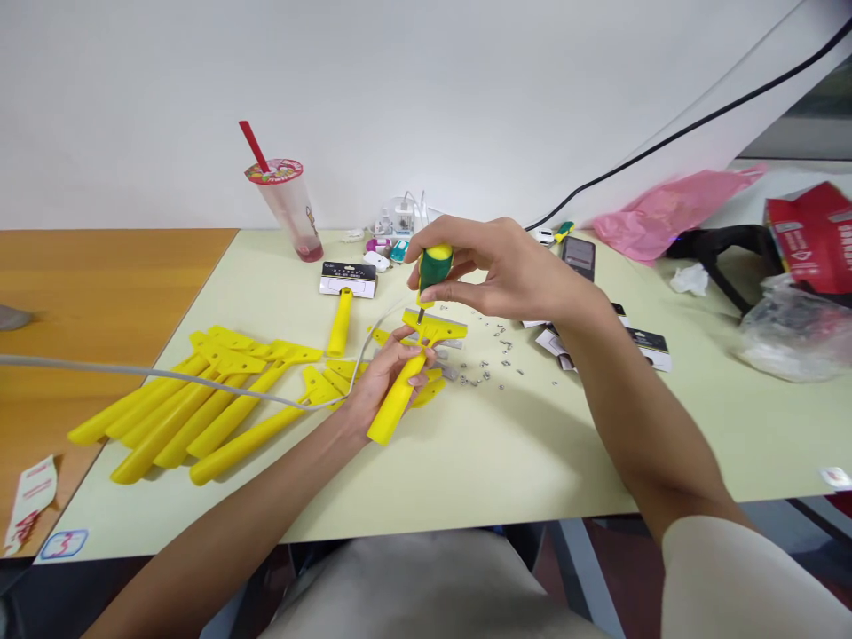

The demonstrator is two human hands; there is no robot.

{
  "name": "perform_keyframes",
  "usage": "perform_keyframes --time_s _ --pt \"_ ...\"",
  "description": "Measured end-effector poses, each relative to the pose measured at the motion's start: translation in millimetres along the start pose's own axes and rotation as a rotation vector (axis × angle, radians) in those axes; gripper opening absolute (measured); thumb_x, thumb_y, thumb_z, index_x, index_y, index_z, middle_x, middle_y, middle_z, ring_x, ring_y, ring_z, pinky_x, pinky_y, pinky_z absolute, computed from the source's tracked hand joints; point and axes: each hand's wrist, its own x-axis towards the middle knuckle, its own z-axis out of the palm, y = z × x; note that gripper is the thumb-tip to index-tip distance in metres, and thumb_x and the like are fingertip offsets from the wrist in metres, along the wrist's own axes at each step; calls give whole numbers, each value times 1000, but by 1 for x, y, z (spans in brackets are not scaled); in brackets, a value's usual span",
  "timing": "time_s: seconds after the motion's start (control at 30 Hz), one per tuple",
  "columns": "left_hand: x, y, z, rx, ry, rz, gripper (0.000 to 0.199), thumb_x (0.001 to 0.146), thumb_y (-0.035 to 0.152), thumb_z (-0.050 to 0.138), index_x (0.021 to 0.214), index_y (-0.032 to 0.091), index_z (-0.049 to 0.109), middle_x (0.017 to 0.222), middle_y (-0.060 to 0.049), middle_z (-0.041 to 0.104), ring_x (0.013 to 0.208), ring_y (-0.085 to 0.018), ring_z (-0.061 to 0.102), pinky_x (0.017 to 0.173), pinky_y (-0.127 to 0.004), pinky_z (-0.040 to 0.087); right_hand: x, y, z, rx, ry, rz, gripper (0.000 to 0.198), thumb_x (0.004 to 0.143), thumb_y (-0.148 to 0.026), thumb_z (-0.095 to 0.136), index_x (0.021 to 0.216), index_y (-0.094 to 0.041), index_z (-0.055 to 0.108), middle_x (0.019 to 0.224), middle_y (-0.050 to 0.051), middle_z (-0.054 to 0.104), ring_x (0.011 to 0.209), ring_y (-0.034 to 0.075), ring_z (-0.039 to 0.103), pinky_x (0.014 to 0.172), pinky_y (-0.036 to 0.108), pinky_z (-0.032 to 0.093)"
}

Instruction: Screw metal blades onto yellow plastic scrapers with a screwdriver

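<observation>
My left hand (pixel 382 377) is closed around a yellow plastic scraper (pixel 398 401), its handle slanting down toward me and its wide head at the top. A metal blade edge shows along the head's right side. From above, my right hand (pixel 502 271) grips a stubby green and yellow screwdriver (pixel 436 266) between thumb and fingers. The shaft points down at the left part of the scraper head, and its tip seems to meet it. More yellow scraper pieces (pixel 319 386) lie beneath and beside my left hand. Several small metal screws or nuts (pixel 502 346) are scattered right of the scraper.
Yellow scraper handles (pixel 193 417) are piled at left, crossed by a grey cable (pixel 200 380). Behind stand a carded scraper (pixel 341 321), a plastic cup (pixel 289 213) with a red straw, and a power strip (pixel 403 216). Rightward lie a phone (pixel 578 256), black-and-white cards (pixel 649 348) and plastic bags (pixel 789 328).
</observation>
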Motion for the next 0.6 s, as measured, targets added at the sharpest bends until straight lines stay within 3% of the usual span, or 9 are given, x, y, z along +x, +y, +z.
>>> perform_keyframes --time_s 0.23,0.6 --pt "1 4 -3 77 -46 53 54 81 6 83 126 26 60 116 -7 72 83 -11 71 51 -12 44 -1 -15 -6 -7 33 22 32 106 -44 71 131 -25 73 122 8 83 113 26 79 96 39 63" --pt "0 3 -1 114 -39 93 59 77 9 88 126 26 61 113 -6 73 87 -13 73 49 -11 42 -9 -32 -16 60 73 17 22 101 -27 74 123 -28 77 121 4 82 116 26 76 103 44 63"
